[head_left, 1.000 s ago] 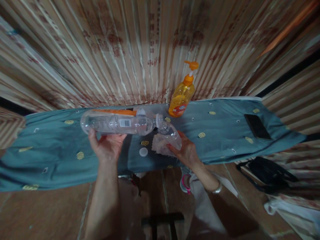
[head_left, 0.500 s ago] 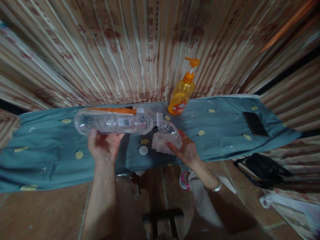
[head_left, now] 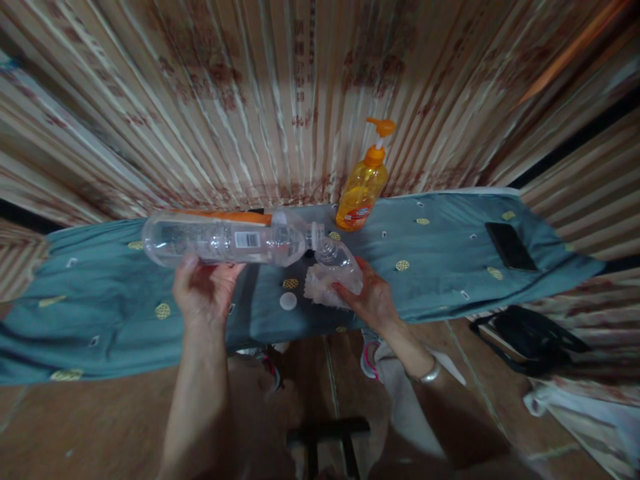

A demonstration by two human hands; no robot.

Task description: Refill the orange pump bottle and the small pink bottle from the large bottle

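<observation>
My left hand grips a large clear plastic bottle from below. The bottle lies nearly level above the cloth, its uncapped mouth pointing right, with an orange strip and a barcode label on its side. My right hand is closed on a smaller clear plastic bottle, which is tilted. Its ridged end is close to the large bottle's mouth; whether they touch I cannot tell. A crinkled whitish piece shows under it, beside my right fingers. On the cloth between my hands lies a round white cap.
A pump bottle with yellow liquid and an orange top stands at the back of the teal cloth-covered table. A black phone lies at the right. Behind hangs a pleated curtain. A black bag is lower right.
The large bottle and my left hand have shifted slightly left and up. My right hand and the smaller bottle are nearly unchanged.
</observation>
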